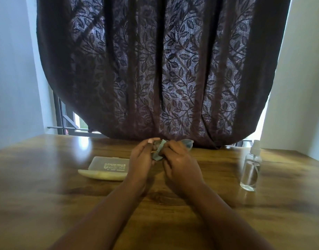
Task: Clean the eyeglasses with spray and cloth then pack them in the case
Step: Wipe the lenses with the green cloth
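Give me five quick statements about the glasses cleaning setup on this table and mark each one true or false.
1. The spray bottle stands upright on the table. True.
2. The case is closed. False: it lies open, to the left of the hands.
3. Both hands are at the eyeglasses with the cloth. True: the left hand and the right hand hold them together.
4. The right hand holds the spray bottle. False: the bottle stands apart, untouched.
5. The eyeglasses are already in the case. False: they are in the hands.

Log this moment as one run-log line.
phase: wiping | left hand: holds eyeglasses | right hand: rubs cloth on lens | case: open, left | spray bottle: upright, right
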